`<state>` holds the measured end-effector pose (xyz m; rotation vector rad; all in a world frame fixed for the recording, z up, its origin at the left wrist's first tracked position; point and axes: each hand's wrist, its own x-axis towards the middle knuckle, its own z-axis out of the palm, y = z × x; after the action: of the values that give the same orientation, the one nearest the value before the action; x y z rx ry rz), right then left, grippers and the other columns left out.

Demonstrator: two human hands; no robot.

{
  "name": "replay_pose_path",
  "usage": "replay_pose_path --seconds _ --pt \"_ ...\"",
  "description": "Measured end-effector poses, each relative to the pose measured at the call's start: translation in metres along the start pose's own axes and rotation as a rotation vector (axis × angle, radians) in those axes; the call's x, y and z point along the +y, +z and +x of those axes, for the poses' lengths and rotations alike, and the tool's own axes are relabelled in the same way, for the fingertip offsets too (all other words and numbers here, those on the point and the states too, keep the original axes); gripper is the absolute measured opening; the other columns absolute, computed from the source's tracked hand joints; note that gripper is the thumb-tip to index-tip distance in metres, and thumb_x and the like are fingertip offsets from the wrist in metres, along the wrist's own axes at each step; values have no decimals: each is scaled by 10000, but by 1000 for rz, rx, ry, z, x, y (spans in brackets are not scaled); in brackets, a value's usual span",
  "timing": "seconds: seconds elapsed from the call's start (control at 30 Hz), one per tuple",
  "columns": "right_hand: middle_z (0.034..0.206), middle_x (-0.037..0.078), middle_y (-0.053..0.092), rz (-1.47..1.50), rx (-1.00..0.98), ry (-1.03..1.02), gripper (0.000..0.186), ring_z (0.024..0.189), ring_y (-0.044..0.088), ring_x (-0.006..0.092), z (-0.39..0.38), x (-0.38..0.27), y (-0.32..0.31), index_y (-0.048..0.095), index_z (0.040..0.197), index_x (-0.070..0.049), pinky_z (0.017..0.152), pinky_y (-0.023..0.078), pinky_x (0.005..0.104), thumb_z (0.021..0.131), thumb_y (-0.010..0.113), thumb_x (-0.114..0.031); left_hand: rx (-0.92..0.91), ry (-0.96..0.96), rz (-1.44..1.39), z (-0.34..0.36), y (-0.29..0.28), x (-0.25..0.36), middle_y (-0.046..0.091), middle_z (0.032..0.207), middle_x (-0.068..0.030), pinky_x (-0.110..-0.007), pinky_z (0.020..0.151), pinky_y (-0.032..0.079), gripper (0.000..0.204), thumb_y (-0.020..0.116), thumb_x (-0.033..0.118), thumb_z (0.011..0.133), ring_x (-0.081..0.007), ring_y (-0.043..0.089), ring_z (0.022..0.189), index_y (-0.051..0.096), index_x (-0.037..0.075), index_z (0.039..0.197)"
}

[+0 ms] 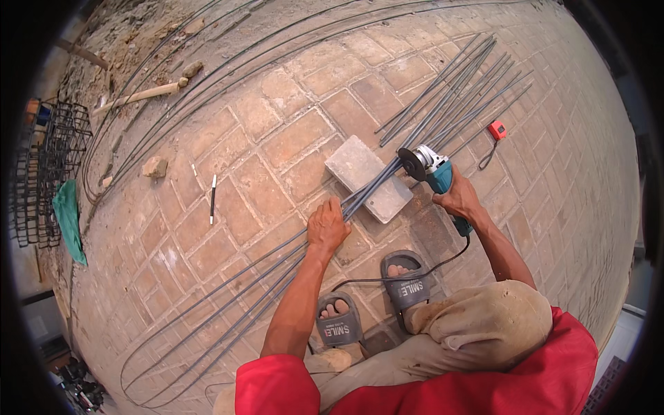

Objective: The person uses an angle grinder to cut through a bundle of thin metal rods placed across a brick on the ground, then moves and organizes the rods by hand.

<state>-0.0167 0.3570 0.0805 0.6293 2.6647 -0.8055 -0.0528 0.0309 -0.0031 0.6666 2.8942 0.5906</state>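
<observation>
My left hand (328, 225) is wrapped over a bundle of long steel rods (377, 180), left of a grey paving block (346, 161) that the rods lie across. My right hand (458, 197) grips a teal angle grinder (440, 176) with a silver guard. Its dark disc (411, 164) is at the rods near the block's upper right side; I cannot tell whether it touches them. The grinder's black cord (373, 279) runs down past my sandalled feet. The rods fan out toward the upper right, and their other ends loop round at the lower left.
A red tape measure (496, 130) lies on the brick paving (290, 142) at right. A black-and-white pen-like stick (213, 200), a stone (155, 167), a wooden-handled tool (142, 93) and long curved rods are at left, with wire cages (31, 173) and green fabric (68, 221) beyond.
</observation>
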Motion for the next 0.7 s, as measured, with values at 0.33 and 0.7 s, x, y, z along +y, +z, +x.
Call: replay_pose_path --seconds 0.33,0.7 --pt "1064 292 648 17 -1 -17 829 990 636 452 -2 -6 4 448 1340 -22 877 490 479 617 761 -279 -7 -18 4 -4 -2 -4 608 905 -145 -404 737 551 492 822 165 628 -321 642 853 486 48 967" --pt "1024 291 659 14 -29 -46 804 923 649 456 9 -21 17 442 1335 -1 861 498 478 623 711 -260 -12 -71 26 -13 -2 -16 608 914 -142 -407 739 551 491 819 175 632 -321 644 868 483 52 968"
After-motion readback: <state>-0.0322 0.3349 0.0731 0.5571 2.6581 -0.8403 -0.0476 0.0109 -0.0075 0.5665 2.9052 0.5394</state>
